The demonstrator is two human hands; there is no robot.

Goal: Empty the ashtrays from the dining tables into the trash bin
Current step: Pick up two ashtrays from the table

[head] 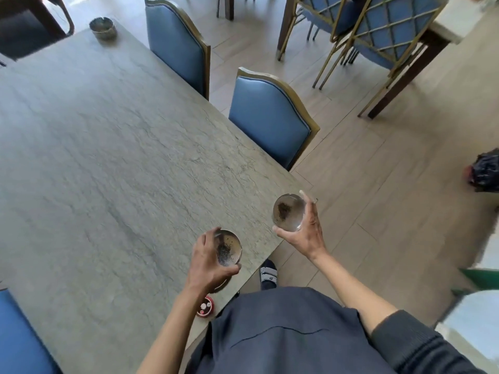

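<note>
Over the grey tabletop (108,157), left hand (208,263) fingers curl around an ashy ashtray (229,248). Right hand (305,233) fingers grip a glass ashtray (287,213) right of it

A person stands at the corner of a big gray table (108,157). The left hand (209,261) holds a round ashtray (228,248) with dark ash in it, low over the table at 6 o'clock. The right hand (305,230) holds a second ashtray (287,214) (also with ash inside) just past the table's edge. A third ashtray (103,28) sits far off at 11 o'clock. Two blue chairs (270,120) stand beside the table. A black bag (484,171) lies at 3 o'clock.
</note>
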